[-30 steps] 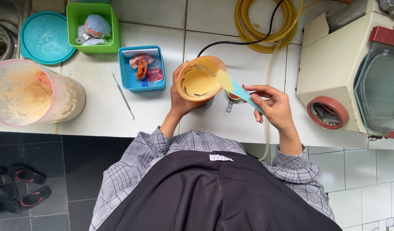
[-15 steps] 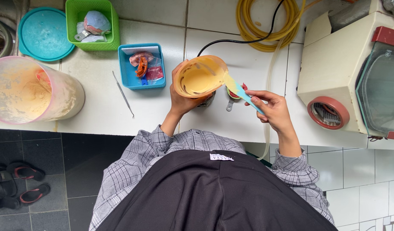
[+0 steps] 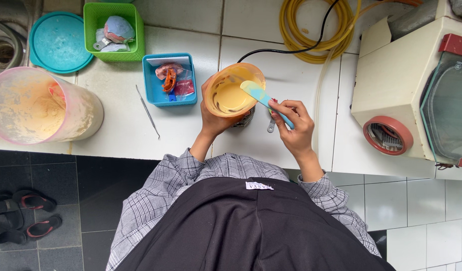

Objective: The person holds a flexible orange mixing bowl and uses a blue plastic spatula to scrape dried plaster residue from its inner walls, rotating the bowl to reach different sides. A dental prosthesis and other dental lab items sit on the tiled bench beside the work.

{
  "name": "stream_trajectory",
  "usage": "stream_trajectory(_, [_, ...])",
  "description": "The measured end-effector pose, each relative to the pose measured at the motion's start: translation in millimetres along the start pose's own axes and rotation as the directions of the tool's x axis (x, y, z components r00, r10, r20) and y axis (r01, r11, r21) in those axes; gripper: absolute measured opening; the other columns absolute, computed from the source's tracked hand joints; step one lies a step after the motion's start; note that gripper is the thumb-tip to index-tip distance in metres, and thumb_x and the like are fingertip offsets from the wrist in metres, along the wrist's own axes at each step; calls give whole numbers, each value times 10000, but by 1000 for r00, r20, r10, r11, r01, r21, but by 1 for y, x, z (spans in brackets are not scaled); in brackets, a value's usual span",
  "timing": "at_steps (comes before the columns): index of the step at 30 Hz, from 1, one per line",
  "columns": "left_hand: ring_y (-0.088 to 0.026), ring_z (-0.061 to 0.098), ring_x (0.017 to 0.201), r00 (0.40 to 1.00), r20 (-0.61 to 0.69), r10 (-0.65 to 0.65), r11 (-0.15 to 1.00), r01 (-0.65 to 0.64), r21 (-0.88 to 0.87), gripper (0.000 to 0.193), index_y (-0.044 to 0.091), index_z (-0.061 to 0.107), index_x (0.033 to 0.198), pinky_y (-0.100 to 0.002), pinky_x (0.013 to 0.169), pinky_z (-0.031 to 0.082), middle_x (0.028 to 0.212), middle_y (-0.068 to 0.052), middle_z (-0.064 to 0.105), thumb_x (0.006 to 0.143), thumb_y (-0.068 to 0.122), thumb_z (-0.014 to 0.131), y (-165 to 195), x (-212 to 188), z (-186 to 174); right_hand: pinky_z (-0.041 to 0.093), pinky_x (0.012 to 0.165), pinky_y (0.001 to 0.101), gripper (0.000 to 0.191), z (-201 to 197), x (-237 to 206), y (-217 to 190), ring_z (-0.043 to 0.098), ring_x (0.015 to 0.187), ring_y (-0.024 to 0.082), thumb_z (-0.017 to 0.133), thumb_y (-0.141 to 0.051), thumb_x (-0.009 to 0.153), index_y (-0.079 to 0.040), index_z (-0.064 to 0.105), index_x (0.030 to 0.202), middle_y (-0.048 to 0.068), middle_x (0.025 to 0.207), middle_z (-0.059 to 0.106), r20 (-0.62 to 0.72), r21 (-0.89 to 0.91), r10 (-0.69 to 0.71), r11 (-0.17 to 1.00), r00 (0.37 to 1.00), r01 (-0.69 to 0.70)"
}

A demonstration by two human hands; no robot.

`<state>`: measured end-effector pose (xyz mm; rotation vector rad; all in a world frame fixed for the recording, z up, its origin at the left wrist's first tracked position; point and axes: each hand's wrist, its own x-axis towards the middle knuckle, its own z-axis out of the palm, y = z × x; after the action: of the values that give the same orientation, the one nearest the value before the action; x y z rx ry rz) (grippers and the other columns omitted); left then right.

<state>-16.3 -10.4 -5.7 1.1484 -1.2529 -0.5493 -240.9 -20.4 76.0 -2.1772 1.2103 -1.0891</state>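
My left hand point(image 3: 213, 118) cups an orange mixing bowl point(image 3: 233, 90) from below, tilted toward me above the white tiled counter point(image 3: 125, 128). A pale yellow paste lies inside the bowl. My right hand point(image 3: 293, 125) grips a light blue spatula point(image 3: 263, 98), and its blade rests in the paste near the bowl's right rim. Under the bowl a dark round object shows partly, with a small metal tool beside it.
A blue tray point(image 3: 168, 80) with pinkish dental pieces and a thin metal pick point(image 3: 148, 113) lie left of the bowl. Farther left stand a large pink container point(image 3: 38, 108), a teal lid point(image 3: 58, 42) and a green basket point(image 3: 113, 30). A beige machine point(image 3: 411, 95) and a coiled yellow hose point(image 3: 314, 30) sit on the right.
The spatula blade has shifted a little within the bowl, and the bowl has tilted slightly. Both hands keep their hold.
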Motion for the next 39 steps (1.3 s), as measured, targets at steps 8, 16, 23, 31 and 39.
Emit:
stream_trajectory(8, [-268, 629, 1342, 999, 21, 28, 999, -28, 28, 1011, 29, 444, 1484, -362, 1141, 563, 1517, -124, 460, 700, 293, 1026, -4, -1, 3, 574, 839, 341, 298, -7, -17, 17, 679, 939, 188, 766, 3, 951, -111, 749, 1226, 78, 1062, 661, -12, 54, 17, 998, 1000, -17])
stream_trajectory(16, [-258, 651, 1310, 996, 51, 76, 992, -81, 99, 1034, 32, 415, 1486, -424, 1239, 434, 1496, -118, 524, 701, 335, 1018, -2, 0, 0, 513, 668, 296, 296, -29, -35, 23, 647, 825, 154, 784, 2, 929, -118, 770, 1199, 59, 1033, 660, 3, -13, 79, 997, 997, -79])
stream_trajectory(23, [-275, 637, 1322, 997, 37, 65, 996, -67, 64, 1005, 23, 444, 1486, -361, 1120, 575, 1524, -120, 439, 698, 252, 1024, -3, -2, 0, 526, 724, 278, 199, -61, -27, 21, 664, 865, 144, 711, -41, 1037, -78, 741, 1231, 84, 1036, 689, 1, -17, 60, 998, 998, -60])
stream_trajectory(31, [-258, 648, 1315, 998, 33, 49, 998, -50, 34, 1047, 7, 404, 1499, -350, 1115, 576, 1515, -105, 452, 702, 277, 1026, -4, -3, -1, 260, 391, 187, 374, -32, -16, 46, 341, 442, 17, 630, -185, 1019, 2, 656, 1342, 82, 813, 670, 535, 555, 533, 364, 656, -748])
stream_trajectory(39, [-241, 641, 1337, 998, 56, -30, 1000, 29, 12, 1104, 48, 337, 1509, -369, 1140, 552, 1481, -86, 539, 696, 332, 1028, -2, -1, -2, 252, 402, 177, 332, -82, -3, 49, 348, 473, 9, 648, -177, 993, -5, 708, 1270, 52, 756, 664, 508, 335, 586, 541, 631, -772])
